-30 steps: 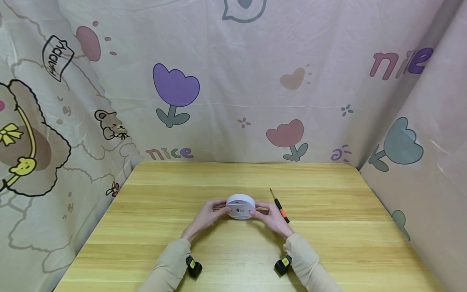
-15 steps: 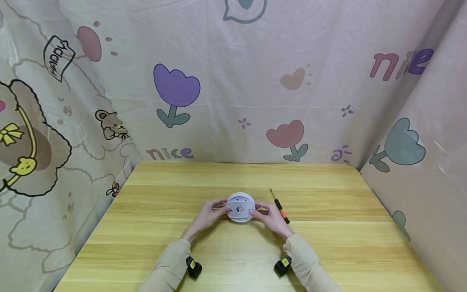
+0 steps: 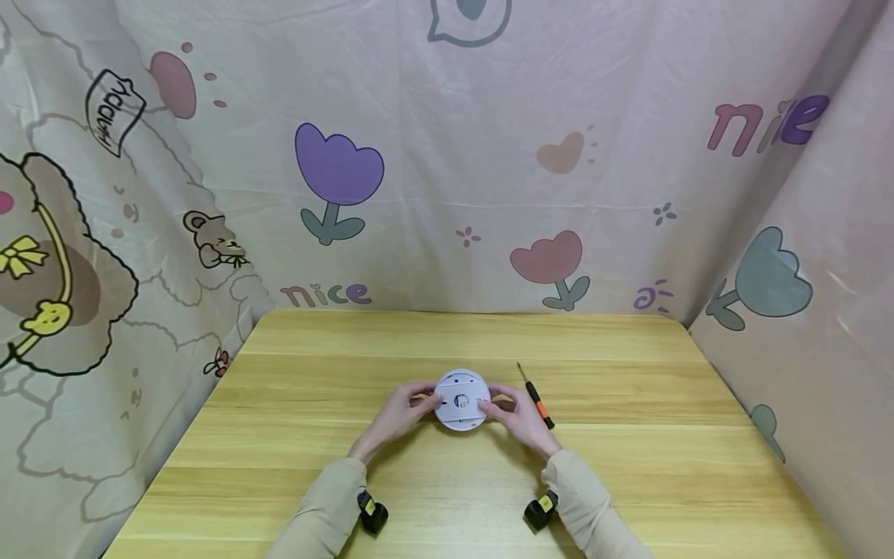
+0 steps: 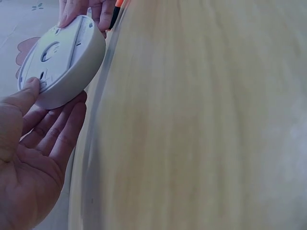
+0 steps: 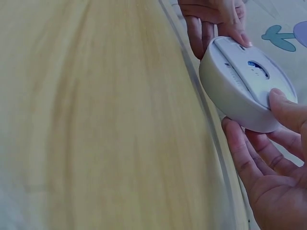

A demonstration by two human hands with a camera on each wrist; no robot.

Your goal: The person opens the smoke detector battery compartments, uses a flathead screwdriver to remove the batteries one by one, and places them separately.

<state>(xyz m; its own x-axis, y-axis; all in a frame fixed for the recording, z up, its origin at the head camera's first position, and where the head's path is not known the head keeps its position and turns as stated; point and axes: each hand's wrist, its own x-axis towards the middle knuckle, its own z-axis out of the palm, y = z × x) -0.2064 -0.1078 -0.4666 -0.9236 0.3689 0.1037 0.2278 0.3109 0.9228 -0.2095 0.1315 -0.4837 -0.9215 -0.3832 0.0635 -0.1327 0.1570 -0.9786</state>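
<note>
A round white plastic housing (image 3: 462, 419) is held up between both hands at mid-table. Its flat back, with slots and a round central hole, faces the head camera. My left hand (image 3: 396, 415) grips one side of it, thumb on the back face and fingers behind the rim. On the opposite side my right hand (image 3: 518, 413) pinches it in the same way. In the left wrist view the thick smooth side wall of the housing (image 4: 79, 79) shows above the curled fingers (image 4: 67, 129). The housing's front face is hidden in every view.
A small screwdriver (image 3: 535, 396) with a black and orange handle lies just right of the right hand, tip pointing away. The wooden table (image 3: 314, 341) ends at a printed curtain (image 3: 447, 155) behind; curtains hang on both sides too.
The white housing has tilted in the hands, its back turning up toward the head camera until it looks almost fully round. Both hands stay in nearly the same place; the screwdriver has not moved.
</note>
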